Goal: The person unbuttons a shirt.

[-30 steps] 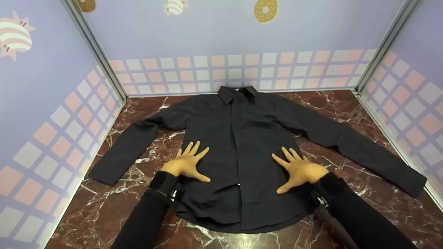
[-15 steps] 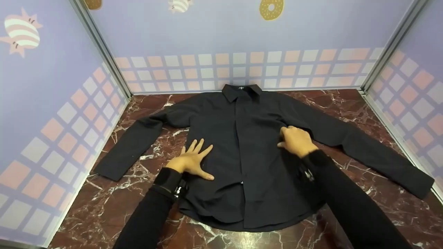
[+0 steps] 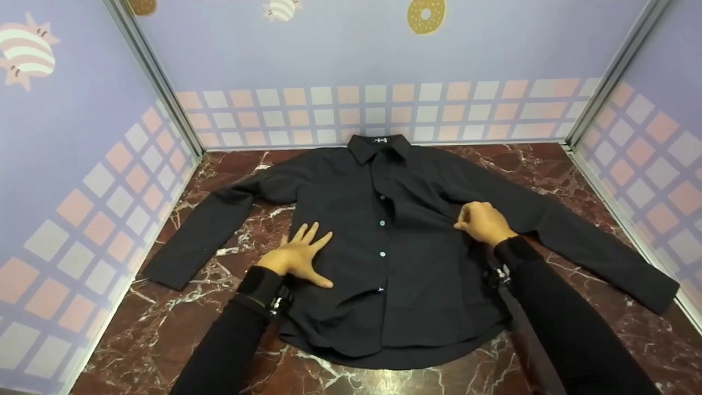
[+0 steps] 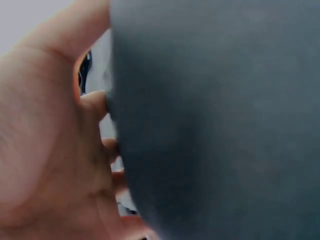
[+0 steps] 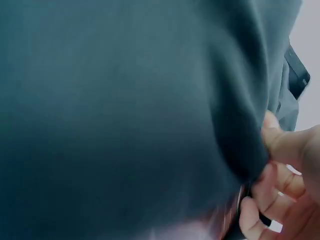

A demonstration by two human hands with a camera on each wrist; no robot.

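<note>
A dark long-sleeved button-up shirt (image 3: 340, 208) lies spread front up, its collar toward the back wall. My left hand (image 3: 296, 257) rests flat on the shirt's left side with the fingers spread. On the opposite side my right hand (image 3: 482, 222) pinches the shirt's side edge between thumb and fingers, and creases run from there across the chest. Several pale buttons (image 3: 382, 223) show along the front opening. In the right wrist view the thumb and fingertips (image 5: 270, 125) grip the gathered cloth. The left wrist view shows the palm (image 4: 45, 135) beside the cloth.
Beneath the shirt is a dark red marbled table (image 3: 236, 241). Patterned panels close it in at the back (image 3: 329, 55), left and right. The right sleeve (image 3: 592, 247) reaches close to the right panel, and the left sleeve (image 3: 192, 247) lies bent.
My right hand has gone from lying spread to pinching the shirt's side and has pulled it outward. The front placket has shifted right, baring the buttons. My left hand stays put.
</note>
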